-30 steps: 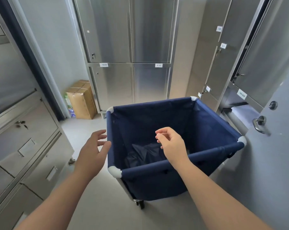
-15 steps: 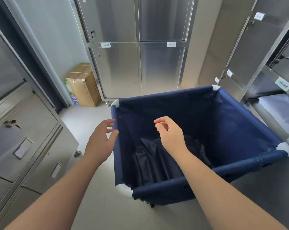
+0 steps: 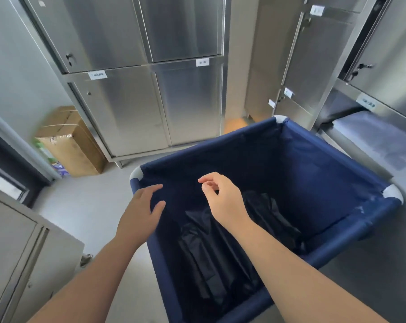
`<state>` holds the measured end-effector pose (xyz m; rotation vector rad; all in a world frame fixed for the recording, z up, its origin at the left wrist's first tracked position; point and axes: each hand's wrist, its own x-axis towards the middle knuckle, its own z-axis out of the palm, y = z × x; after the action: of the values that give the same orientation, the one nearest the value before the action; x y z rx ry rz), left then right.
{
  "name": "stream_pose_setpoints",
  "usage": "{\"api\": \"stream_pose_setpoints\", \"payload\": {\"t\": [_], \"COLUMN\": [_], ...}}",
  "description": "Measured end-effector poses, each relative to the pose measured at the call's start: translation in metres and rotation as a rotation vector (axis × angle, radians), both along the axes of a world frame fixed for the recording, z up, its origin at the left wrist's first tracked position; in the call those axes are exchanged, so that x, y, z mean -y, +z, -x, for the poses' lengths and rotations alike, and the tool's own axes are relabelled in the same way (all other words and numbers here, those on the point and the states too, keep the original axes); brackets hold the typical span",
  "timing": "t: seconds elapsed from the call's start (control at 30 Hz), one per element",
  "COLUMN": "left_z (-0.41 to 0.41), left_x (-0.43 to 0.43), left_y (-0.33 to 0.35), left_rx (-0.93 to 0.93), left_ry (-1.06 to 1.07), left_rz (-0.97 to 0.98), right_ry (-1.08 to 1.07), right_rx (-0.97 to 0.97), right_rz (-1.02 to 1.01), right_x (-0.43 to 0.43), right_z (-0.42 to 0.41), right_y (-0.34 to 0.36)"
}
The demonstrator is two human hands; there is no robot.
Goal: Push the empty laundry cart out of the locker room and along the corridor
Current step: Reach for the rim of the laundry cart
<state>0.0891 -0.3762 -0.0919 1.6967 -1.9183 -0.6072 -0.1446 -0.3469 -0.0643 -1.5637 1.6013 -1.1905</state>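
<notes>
— Reaching over the cart (image 3: 332,164), both hands are bare and hold nothing. How wide is the left hand (image 3: 142,213)?

— Spread wide, palm down, thumb out. It hangs over the cart's left rim near the white corner cap (image 3: 136,174); whether it touches the fabric I cannot tell.

— And the right hand (image 3: 223,201)?

— Loosely curled above the cart's inside, with the fingers (image 3: 205,179) bent toward the thumb but not closed on anything (a small gap shows between them). It touches nothing.

— Where does the cart stand?

— On the floor (image 3: 85,206), among steel lockers (image 3: 132,99), with a cardboard box (image 3: 71,145) off to the left by the wall. Dark crumpled plastic (image 3: 211,252) lies at the bottom.

— What differs from half a second ago?

— The cart now fills more of the view, and its near edge runs off the bottom. The left hand was beside the rim then; now it is over it. The right hand has kept much the same curl, a little farther over the inside. The lockers sit higher and more tilted in the view.
</notes>
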Motion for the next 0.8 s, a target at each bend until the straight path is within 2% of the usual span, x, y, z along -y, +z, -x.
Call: {"api": "stream_pose_setpoints", "payload": {"t": [0.23,0.37,0.57,0.8], "left_z": [-0.015,-0.022,-0.019,-0.011], "left_x": [0.085,0.11,0.115,0.087], "left_y": [-0.011,-0.012,-0.029,-0.054], "left_rx": [0.001,0.071,0.145,0.152], "left_ry": [-0.292,-0.481,-0.683,-0.789], "left_rz": [-0.015,-0.007,-0.021,-0.05], "right_ry": [-0.311,-0.449,-0.578,-0.666], "right_rx": [-0.039,-0.044,0.033,0.073], "right_rz": [-0.014,-0.046,-0.095,-0.156], "right_x": [0.011,0.004,-0.02,-0.049], "right_z": [-0.032,-0.06,-0.088,-0.094], "right_y": [-0.008,-0.012,-0.031,-0.062]}}
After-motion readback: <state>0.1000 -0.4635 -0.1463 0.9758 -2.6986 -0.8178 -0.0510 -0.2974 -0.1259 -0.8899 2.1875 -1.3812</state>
